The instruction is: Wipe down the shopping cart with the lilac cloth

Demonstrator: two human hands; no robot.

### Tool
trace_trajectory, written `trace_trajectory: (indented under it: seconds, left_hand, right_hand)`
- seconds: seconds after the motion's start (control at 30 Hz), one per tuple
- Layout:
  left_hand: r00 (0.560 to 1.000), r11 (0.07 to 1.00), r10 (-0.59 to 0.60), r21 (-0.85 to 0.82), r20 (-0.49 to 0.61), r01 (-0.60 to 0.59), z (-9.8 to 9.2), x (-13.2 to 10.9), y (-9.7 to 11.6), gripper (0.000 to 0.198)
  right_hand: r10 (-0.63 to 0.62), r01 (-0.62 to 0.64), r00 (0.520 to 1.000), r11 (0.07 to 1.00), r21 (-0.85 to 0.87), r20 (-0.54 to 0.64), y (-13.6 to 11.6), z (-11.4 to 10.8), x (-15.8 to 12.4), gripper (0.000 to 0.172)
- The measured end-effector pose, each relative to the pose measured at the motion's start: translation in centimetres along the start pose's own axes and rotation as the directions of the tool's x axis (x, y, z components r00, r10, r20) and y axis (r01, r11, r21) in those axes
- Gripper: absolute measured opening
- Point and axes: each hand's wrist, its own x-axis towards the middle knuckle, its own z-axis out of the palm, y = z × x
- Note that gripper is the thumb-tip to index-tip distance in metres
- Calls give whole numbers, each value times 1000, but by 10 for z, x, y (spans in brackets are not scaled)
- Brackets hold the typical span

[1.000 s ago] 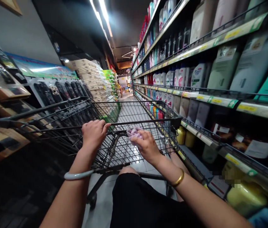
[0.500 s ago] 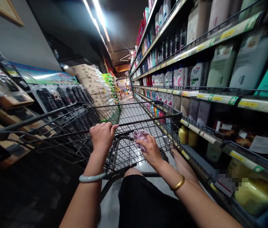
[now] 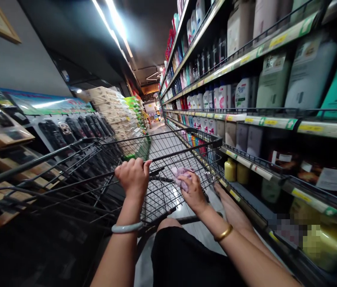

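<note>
A black wire shopping cart (image 3: 168, 159) stands right in front of my knees, its basket open at the top. My left hand (image 3: 134, 175) is closed around the cart's near top bar, thumb upward. To the right of it, my right hand (image 3: 192, 191) grips a crumpled pale purple cloth (image 3: 183, 177), which rests close to or against the wire mesh; whether it touches is hard to tell. The palm hides part of the cloth.
Shelves of shampoo bottles (image 3: 242, 93) rise on the right, with gold jars (image 3: 230, 170) low down. At left hang packaged black goods (image 3: 75, 127). Stacked bundles (image 3: 111, 115) line the aisle beyond. My bare leg (image 3: 234, 211) extends beside the right shelf.
The cart has shifted slightly left and turned in view. My left hand stays on the bar. My right hand, with the cloth, has moved slightly right and down.
</note>
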Motion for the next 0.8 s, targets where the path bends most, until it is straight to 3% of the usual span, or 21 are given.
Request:
trace_trajectory:
  seconds: [0.07,0.2,0.27,0.37,0.47,0.57,0.7,0.8]
  left_hand:
    - [1000,1000,-9,-2,-6,9,0,1,4,56]
    - [1000,1000,-22,-12,7,22,-1,2,10,56]
    - [1000,1000,-25,-16,19,25,-2,2,12,55]
    - [1000,1000,-24,-12,16,24,-4,2,13,54]
    - [1000,1000,-20,-18,9,20,-4,2,12,53]
    - [1000,1000,-19,-13,4,20,-3,2,12,53]
    - [999,999,-29,14,26,29,-3,2,11,41]
    - [999,1000,-23,13,30,22,-4,2,11,40]
  right_hand:
    - [42,-36,997,996,85,-65,-17,-3,17,48]
    - [-101,120,987,980,160,-122,-61,-9,73,47]
    - [-148,162,983,976,143,-106,-68,-6,84,46]
    - [-157,157,988,983,95,-4,-55,5,66,46]
    - [-49,40,995,995,97,88,-39,12,38,49]
    - [42,-56,995,987,148,92,-49,11,38,50]
    - [-126,111,990,972,209,57,-84,5,68,48]
    - [-162,150,985,975,163,65,-81,8,69,47]
